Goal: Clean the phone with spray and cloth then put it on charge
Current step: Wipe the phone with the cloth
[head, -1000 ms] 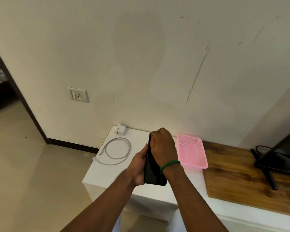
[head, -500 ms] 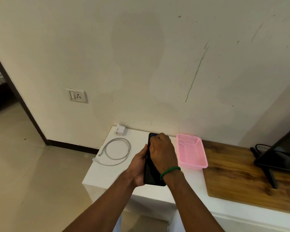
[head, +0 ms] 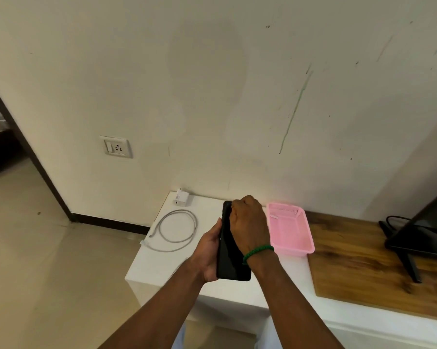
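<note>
Only our left hand (head: 208, 250) clearly grips the phone (head: 231, 263); the curled right hand (head: 247, 222), grasp unclear, could push it loose

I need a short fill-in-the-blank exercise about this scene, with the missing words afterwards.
The rectangular plastic basket is ____ in colour. The coiled white cable lies to the ____ of the flat black phone. The left hand grips the phone; the right hand wears a ____ braided wristband.
Answers: pink; left; green.
</note>
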A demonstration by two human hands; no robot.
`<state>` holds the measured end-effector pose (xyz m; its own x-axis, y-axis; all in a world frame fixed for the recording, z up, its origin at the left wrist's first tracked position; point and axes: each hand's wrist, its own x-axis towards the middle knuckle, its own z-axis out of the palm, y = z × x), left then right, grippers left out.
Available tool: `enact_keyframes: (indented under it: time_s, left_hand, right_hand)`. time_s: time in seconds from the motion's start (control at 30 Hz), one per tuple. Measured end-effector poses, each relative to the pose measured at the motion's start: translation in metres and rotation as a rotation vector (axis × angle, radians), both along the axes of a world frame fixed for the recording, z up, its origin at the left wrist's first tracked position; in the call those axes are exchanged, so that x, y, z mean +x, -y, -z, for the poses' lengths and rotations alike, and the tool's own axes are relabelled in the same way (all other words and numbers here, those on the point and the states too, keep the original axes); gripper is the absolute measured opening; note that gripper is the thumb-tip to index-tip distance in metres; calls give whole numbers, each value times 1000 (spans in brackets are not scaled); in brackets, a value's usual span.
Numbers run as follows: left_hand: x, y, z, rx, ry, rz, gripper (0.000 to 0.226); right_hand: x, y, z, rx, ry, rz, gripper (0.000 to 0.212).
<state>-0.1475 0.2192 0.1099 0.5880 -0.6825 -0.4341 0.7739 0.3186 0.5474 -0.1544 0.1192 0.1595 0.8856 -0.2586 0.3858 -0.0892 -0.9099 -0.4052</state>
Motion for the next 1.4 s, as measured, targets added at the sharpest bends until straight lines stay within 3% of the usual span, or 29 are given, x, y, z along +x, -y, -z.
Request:
enact_keyframes:
  time_s: [0.3, 0.93, 1.4]
  left_hand:
    - [-5, -1, -2, -50, 9, 3, 70]
    - [-6, 3, 1, 58, 39, -35, 61]
    - [-4, 3, 0, 109, 50, -52, 63]
  right_hand:
    - [-10, -29, 4, -29, 44, -93, 9]
    - [-10, 12, 1, 52, 101, 136, 12]
    - [-8, 10, 0, 56, 86, 163, 9]
